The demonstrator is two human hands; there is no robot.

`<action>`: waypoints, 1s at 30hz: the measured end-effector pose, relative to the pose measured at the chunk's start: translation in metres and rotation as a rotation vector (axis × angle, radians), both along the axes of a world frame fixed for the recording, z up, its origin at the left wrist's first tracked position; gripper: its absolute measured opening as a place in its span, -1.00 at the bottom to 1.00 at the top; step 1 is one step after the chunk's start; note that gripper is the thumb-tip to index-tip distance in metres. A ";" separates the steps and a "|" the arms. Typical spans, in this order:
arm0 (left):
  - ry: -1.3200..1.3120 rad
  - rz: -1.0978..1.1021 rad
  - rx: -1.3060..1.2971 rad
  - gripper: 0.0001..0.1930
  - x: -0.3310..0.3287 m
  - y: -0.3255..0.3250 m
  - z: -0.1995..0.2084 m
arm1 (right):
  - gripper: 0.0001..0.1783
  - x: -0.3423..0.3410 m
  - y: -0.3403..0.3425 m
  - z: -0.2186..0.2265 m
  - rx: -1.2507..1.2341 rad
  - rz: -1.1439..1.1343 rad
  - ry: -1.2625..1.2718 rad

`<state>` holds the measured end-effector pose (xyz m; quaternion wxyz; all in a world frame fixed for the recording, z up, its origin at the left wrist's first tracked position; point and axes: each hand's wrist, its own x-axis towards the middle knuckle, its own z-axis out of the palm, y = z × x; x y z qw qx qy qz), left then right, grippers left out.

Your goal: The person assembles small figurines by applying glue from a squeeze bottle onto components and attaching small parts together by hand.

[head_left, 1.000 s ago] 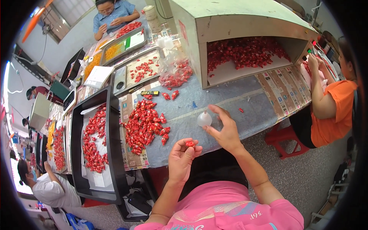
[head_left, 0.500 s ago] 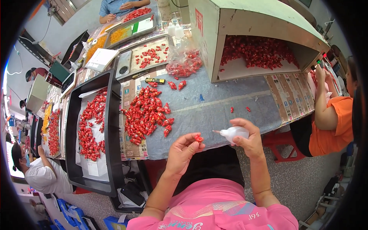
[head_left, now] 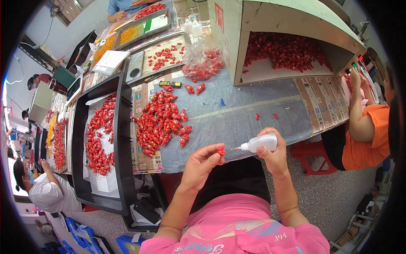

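Between the thumb and fingers of my left hand (head_left: 201, 166) is a small red plastic figure (head_left: 221, 151). My right hand (head_left: 274, 155) grips a white squeeze bottle (head_left: 259, 143), tipped on its side. Its thin nozzle points left at the red figure, with a small gap between them. On the grey-blue mat (head_left: 237, 122), left of my hands, lies a heap of red figures (head_left: 158, 122). Two small red pieces (head_left: 257, 116) lie apart on the mat beyond the bottle.
A black tray (head_left: 122, 169) of red figures stands at the left. A metal box (head_left: 230, 51) with an open front holds many red pieces. A bag of red pieces (head_left: 203, 67) and a metal tray (head_left: 184, 40) lie farther back. Co-workers sit around, one in orange (head_left: 372, 139) at right.
My right hand has turned the bottle so more of its body shows, and the nozzle has come nearer the red figure. My left hand has shifted slightly.
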<state>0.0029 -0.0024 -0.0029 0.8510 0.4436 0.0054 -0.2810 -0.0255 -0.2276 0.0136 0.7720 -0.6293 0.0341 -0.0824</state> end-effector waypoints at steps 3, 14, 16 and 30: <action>0.005 -0.006 0.007 -0.68 0.000 0.000 0.001 | -0.53 0.001 0.001 0.000 -0.005 0.015 0.015; 0.009 -0.021 0.013 -0.69 0.001 0.000 0.002 | -0.54 0.002 0.002 -0.002 -0.017 0.018 0.070; 0.013 -0.024 0.012 -0.69 0.001 0.000 0.003 | -0.54 0.003 0.002 -0.002 -0.014 0.020 0.072; 0.003 -0.008 0.018 -0.69 0.001 0.000 0.001 | -0.54 0.002 0.002 -0.004 -0.049 0.012 0.083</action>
